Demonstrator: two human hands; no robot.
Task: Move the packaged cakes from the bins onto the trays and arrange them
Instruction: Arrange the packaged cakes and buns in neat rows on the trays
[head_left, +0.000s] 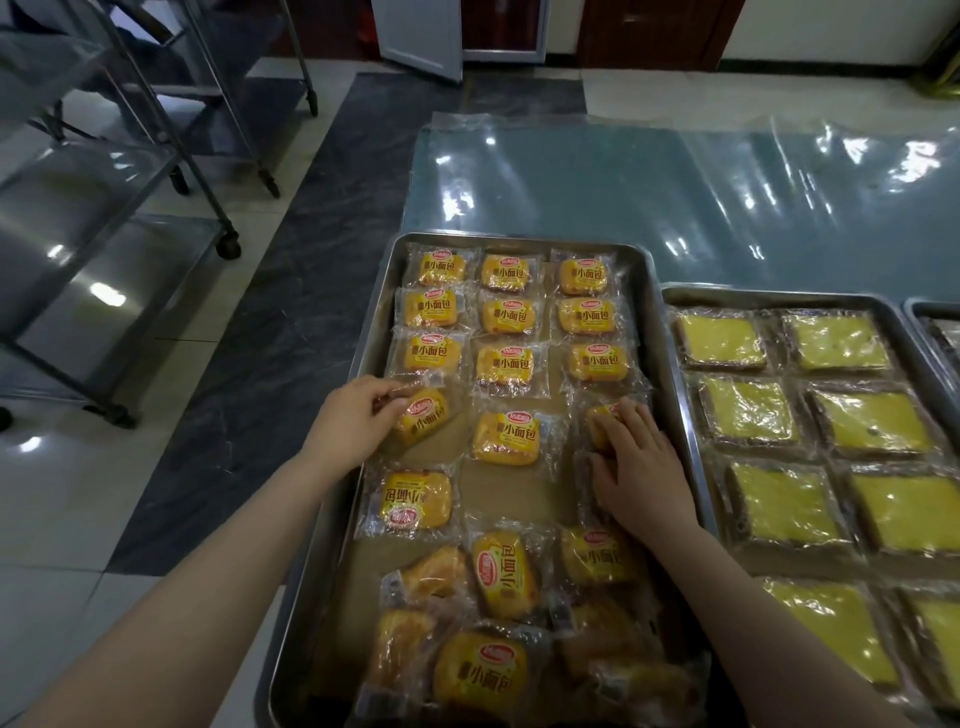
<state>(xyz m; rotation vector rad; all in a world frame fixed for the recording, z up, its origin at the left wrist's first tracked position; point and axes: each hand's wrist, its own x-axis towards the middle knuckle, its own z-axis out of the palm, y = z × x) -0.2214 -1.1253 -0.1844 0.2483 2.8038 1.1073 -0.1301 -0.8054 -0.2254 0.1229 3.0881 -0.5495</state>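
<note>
Tray (519, 239), 6 o'clock end: heap (498, 623) of wrapped cakes, overlapping, turned every way. Just beyond, at 8 o'clock: single cake (415, 501), label upside down.

At 9 o'clock: left hand (353, 421), fingers curled on left cake (428, 418), which is skewed off the row.

At 3 o'clock: right hand (644, 473) laid flat on right cake (600, 421), fingers straight, slightly apart. Between hands: centre cake (506, 436), flat, touched by neither.

12 o'clock end: grid (506, 317) of nine cakes, three rows of three, labels up.

Just beside tray at 3 o'clock: second tray (779, 293), flat yellow cakes (748, 410) in two columns. Further at 3 o'clock: third tray (930, 306), corner only.

Under all trays: table (623, 182) under clear film. At 10 o'clock, on floor: steel racks (104, 182).
</note>
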